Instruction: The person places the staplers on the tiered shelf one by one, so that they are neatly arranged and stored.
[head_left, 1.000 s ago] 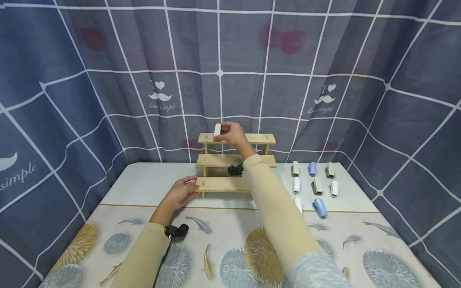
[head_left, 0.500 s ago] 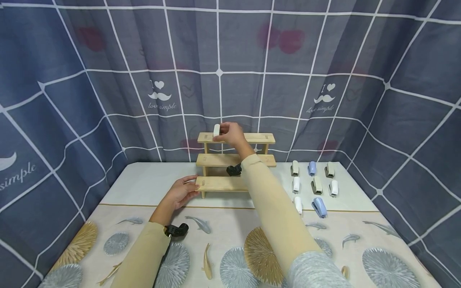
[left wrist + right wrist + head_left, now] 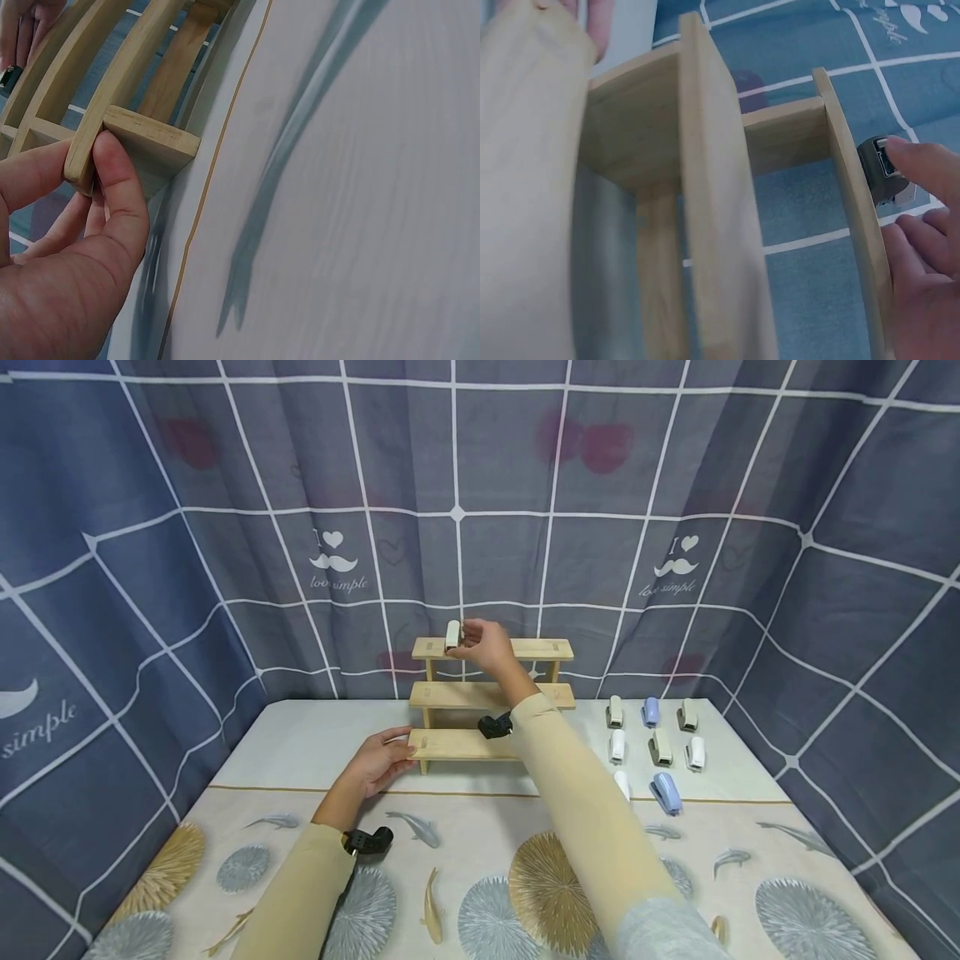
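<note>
A small stapler [image 3: 452,635] with a pale top and dark body stands near the left end of the top board of a three-tier wooden display stand [image 3: 465,743]. My right hand [image 3: 489,647] is beside it; in the right wrist view the thumb tip touches the near end of the stapler [image 3: 881,169]. The other fingers lie loosely bent, a small gap from its right side. With thumb and fingers, my left hand [image 3: 377,762] pinches the left end of the stand's lowest board [image 3: 112,97].
Several small staplers in white, cream and blue stand in rows on the table to the right of the stand, including a blue stapler [image 3: 665,793] at the front. A patterned cloth [image 3: 480,835] covers the near part. A checked curtain [image 3: 510,560] hangs behind the stand.
My right hand has eased slightly right and down from the stapler, whose dark side now shows between it and the fingers. My left hand keeps its place on the lowest board.
</note>
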### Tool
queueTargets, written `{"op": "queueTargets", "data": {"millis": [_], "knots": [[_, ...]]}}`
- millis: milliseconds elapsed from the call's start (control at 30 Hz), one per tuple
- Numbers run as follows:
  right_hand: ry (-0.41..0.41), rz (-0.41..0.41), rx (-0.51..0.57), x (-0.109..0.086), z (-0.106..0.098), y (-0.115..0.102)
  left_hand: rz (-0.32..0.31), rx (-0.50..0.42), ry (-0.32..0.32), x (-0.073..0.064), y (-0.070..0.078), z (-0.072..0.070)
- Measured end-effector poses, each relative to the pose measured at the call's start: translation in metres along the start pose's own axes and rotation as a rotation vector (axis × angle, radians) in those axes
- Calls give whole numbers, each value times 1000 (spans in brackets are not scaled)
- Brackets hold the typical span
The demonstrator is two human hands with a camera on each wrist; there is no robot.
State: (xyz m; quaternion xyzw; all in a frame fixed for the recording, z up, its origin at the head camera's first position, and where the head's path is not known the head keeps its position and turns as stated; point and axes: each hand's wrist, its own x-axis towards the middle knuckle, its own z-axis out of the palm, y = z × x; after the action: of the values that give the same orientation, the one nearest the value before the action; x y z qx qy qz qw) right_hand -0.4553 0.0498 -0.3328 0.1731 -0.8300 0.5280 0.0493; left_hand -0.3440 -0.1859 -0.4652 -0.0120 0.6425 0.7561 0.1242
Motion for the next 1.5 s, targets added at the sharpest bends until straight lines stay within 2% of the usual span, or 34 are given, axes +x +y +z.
{"op": "queueTargets", "data": {"millis": [300,600,833,1233,1333,1500], "knots": [[83,-70,153,-31,-11,16,11,31,2,1,-2,1],[100,-142,275,-68,-26,35,0,22,12,2,-3,-2],[114,-181,296,-103,-36,49,-2,21,6,2,-4,-2],[179,-172,275,-169,-60,86,14,46,-3,2,-2,-1],[198,-146,291,-183,-67,91,19,40,-5,3,-2,-2],[235,-114,256,-206,-81,103,19,28,-10,2,-3,-3]]}}
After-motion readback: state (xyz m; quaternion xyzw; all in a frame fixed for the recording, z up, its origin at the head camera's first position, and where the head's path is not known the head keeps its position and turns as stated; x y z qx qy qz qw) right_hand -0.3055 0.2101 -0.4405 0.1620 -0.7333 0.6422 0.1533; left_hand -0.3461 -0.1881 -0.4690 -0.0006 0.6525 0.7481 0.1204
